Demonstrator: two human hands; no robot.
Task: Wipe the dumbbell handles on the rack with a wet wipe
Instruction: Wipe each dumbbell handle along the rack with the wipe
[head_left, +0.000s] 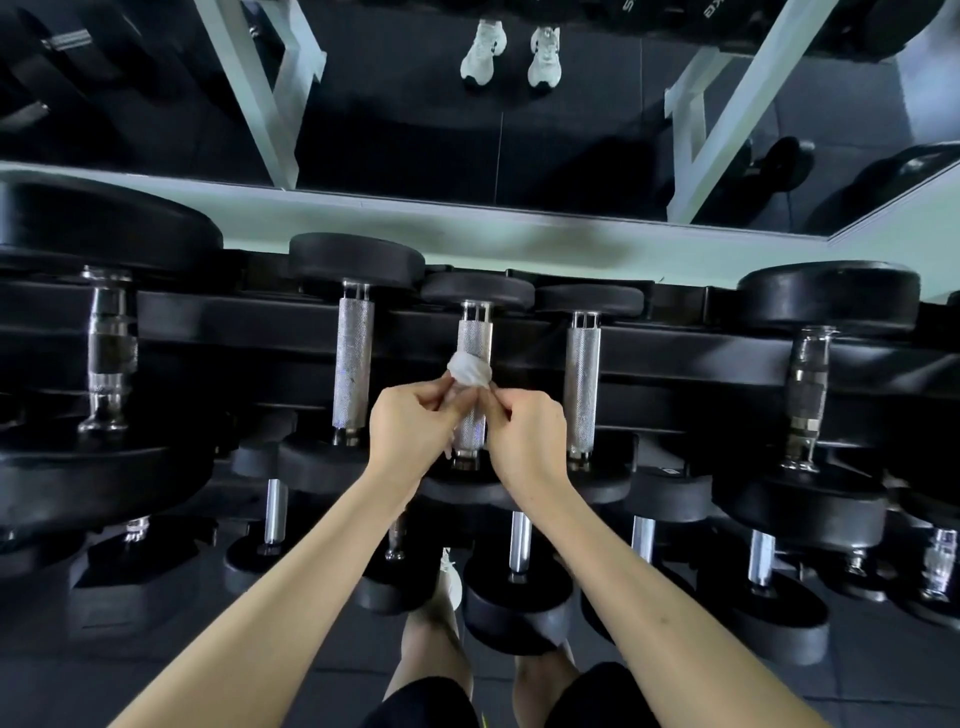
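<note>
The crumpled white wet wipe (470, 370) is looped round the middle knurled silver dumbbell handle (474, 335) on the black rack's (234, 317) upper tier, its ends pinched by the left hand (410, 426) and right hand (527, 431). Wiping seems under way; next, slide it along the bar. One wipe, five upper handles, perhaps seven dim lower ones.
</note>
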